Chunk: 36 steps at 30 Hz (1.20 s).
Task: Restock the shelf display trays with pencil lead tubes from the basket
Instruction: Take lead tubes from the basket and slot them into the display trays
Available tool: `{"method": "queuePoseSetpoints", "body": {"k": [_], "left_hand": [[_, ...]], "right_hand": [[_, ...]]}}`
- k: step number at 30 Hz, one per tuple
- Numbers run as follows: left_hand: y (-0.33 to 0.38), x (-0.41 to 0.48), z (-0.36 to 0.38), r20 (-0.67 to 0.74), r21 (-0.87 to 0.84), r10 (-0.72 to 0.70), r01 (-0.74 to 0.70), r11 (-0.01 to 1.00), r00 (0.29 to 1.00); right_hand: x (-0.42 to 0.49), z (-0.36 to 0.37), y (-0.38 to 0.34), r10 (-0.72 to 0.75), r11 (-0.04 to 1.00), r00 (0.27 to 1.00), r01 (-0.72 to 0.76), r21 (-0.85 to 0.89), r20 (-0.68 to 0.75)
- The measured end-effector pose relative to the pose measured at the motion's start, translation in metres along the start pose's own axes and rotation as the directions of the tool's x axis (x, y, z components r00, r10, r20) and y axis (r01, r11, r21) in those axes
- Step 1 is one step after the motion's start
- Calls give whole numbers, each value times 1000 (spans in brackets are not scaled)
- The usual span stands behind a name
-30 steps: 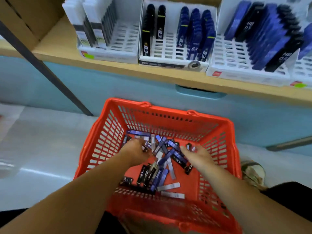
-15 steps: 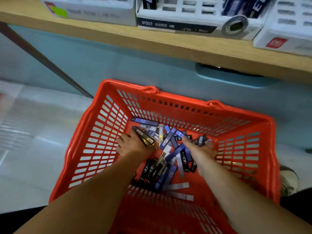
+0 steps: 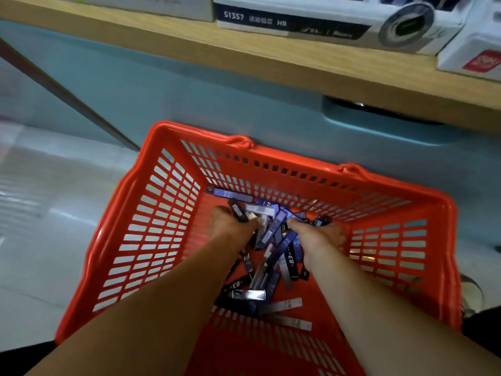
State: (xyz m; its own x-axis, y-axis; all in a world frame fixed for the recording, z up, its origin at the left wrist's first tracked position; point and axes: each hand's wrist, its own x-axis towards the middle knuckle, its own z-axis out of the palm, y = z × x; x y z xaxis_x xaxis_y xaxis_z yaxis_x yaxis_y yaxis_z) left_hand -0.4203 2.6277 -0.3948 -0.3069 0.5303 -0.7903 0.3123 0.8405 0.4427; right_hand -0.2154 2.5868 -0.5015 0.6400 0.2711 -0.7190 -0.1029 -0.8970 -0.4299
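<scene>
Pencil lead tubes (image 3: 288, 263), blue, black and silvery, lie in a loose heap on the floor of the red plastic basket (image 3: 151, 213), mostly toward its far wall and middle; one blue tube (image 3: 230, 194) lies flat along the foot of the far wall, and two silvery tubes (image 3: 282, 305) lie apart from the heap toward the near edge; both bare forearms reach down into the basket from the near edge; the left hand (image 3: 230, 229) sits at the far left of the heap, its fingers curled round a black tube (image 3: 238, 213) whose end sticks up past the knuckles; the right hand (image 3: 320, 237) is just right of the heap's middle, fingers bent down among the tubes, and I cannot tell whether it grasps any; beyond the basket a wooden shelf (image 3: 271, 58) carries white display trays (image 3: 292, 23), the middle one labelled S1357 HB on its front edge.
</scene>
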Motion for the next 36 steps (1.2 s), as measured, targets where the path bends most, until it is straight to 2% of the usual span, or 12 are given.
{"method": "queuePoseSetpoints", "body": {"k": [5, 9, 15, 18, 21, 23, 26, 30, 33, 36], "left_hand": [[-1, -15, 23, -22, 167, 144, -139, 976, 989], [-6, -31, 23, 31, 249, 238, -238, 939, 971], [-11, -39, 18, 96, 300, 232, -250, 921, 968], [-8, -41, 21, 119, 270, 192, -218, 938, 974], [-1, -42, 25, 87, 285, 203, -220, 933, 975], [2, -45, 29, 76, 247, 210, -222, 943, 975], [0, -51, 40, 123, 75, 215, -225, 972, 969], [-1, -63, 52, 204, -87, 206, -192, 978, 957], [1, -63, 49, 228, -151, 187, -154, 976, 956], [-1, -63, 55, 312, -116, 199, -171, 978, 929]], "right_hand": [[-90, -32, -41, -128, 991, 985, 121, 65, 119], [-102, -47, -49, -157, 986, 955, 135, 102, 253], [-100, -73, -60, -117, 993, 863, 119, 26, 491], [-97, -71, -60, -113, 989, 841, 145, -19, 530], [-95, -70, -60, -132, 989, 842, 149, 10, 522], [-91, -69, -59, -144, 988, 851, 150, 30, 506], [-91, -65, -57, -119, 993, 849, 96, 72, 515], [-93, -68, -54, -120, 992, 834, 125, 27, 538], [-92, -72, -48, -67, 998, 832, 61, 31, 550], [-91, -73, -43, -54, 998, 830, 20, 66, 556]]}}
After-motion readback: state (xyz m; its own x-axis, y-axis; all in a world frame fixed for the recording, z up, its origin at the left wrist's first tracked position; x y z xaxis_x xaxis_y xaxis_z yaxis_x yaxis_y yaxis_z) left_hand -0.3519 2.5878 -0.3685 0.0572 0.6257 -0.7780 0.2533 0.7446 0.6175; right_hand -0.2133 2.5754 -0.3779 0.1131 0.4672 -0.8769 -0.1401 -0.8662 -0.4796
